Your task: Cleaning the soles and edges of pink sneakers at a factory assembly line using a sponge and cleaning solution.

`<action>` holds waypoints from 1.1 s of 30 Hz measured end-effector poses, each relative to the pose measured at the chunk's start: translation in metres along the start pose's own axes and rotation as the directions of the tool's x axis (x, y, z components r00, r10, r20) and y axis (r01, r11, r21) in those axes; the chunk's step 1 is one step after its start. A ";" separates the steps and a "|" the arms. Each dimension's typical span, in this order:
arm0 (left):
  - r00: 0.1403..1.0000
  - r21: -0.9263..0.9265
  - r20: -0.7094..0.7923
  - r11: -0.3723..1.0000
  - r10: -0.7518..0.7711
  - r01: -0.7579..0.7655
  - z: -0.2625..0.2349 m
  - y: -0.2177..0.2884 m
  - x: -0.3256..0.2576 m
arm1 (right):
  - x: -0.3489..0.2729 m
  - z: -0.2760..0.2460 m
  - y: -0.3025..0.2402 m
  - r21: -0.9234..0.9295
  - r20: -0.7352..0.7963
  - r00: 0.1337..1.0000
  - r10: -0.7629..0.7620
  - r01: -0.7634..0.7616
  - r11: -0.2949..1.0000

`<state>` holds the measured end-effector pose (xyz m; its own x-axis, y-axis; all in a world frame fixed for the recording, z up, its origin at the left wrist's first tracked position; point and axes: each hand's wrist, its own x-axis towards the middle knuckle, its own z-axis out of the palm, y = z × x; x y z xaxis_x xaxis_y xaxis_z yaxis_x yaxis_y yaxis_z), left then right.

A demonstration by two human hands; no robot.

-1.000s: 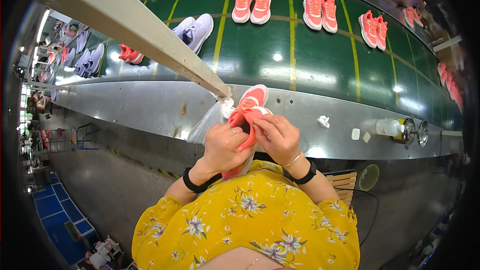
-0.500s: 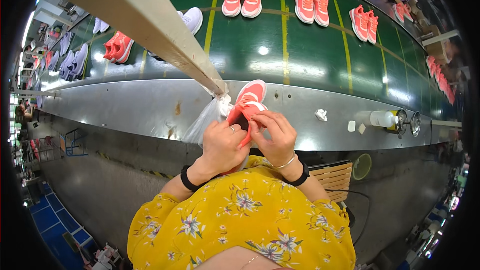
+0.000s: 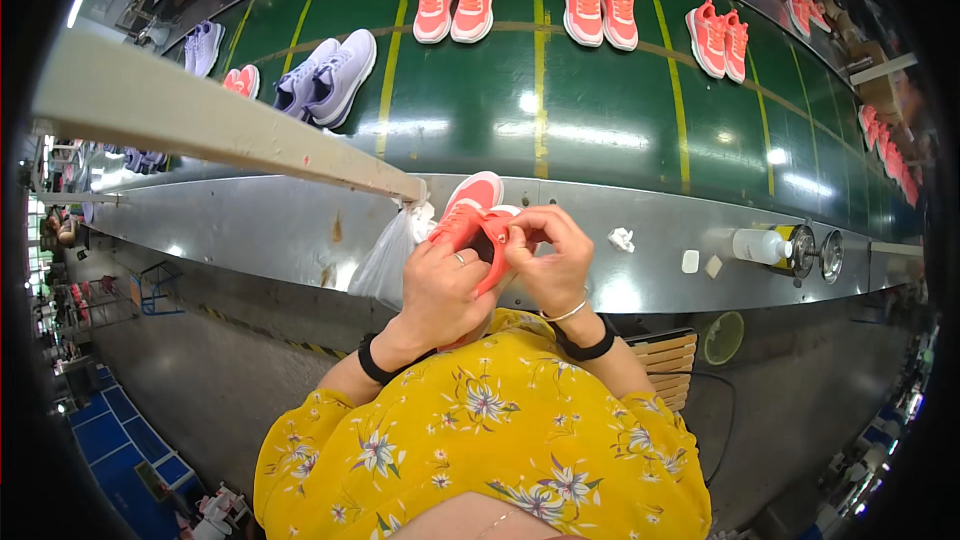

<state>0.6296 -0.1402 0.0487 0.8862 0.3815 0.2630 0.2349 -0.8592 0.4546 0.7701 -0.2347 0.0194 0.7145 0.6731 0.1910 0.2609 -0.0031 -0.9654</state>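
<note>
A coral sneaker (image 3: 492,265) is held close to my body above the metal ledge, its dark opening facing up. My left hand (image 3: 445,285), with a ring on one finger, is closed around its side. Beside it and partly behind it, a second coral sneaker (image 3: 480,188) with a white-edged toe points away from me. My right hand (image 3: 552,252) pinches with thumb and forefinger at the collar and lace area of the nearer shoe. What lies between those fingertips is too small to make out.
A green conveyor belt (image 3: 460,90) carries pairs of coral sneakers (image 3: 455,2) and lilac sneakers (image 3: 340,80). A beige post (image 3: 250,145) slants in from the left, with a plastic bag (image 3: 385,260) at its end. On the metal ledge (image 3: 240,240) stand a white bottle (image 3: 760,246) and crumpled paper (image 3: 621,239).
My view has shifted, and the belt's shoes sit farther left, with the lilac pair now visible. My right fingers have lifted slightly and pinch more tightly at the shoe's collar. The left hand keeps its hold.
</note>
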 end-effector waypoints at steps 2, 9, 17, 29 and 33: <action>0.997 -0.130 -0.072 0.991 0.015 -0.024 0.007 0.000 0.010 | 0.009 -0.014 0.000 -0.011 0.027 0.999 -0.045 0.045 0.999; 0.998 -0.068 -0.061 0.997 0.022 -0.026 0.037 0.036 0.054 | 0.025 -0.076 0.018 -0.216 0.073 0.921 -0.382 0.388 0.896; 0.998 0.060 -0.008 0.997 0.055 -0.055 0.064 0.065 0.087 | 0.039 -0.107 0.033 -0.312 -0.025 0.893 -0.450 0.420 0.852; 1.000 0.034 -0.005 0.999 -0.013 0.013 0.083 0.072 0.113 | 0.066 -0.126 0.059 0.077 -0.047 0.997 -0.059 0.062 0.995; 0.996 -0.060 0.093 0.998 -0.017 0.023 0.087 0.062 0.124 | 0.056 -0.144 0.081 0.230 -0.085 0.993 0.083 -0.061 0.971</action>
<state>0.7890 -0.1761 0.0351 0.9154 0.3626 0.1749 0.2305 -0.8282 0.5108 0.9246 -0.3037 -0.0221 0.7862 0.6053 0.1247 0.0599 0.1261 -0.9902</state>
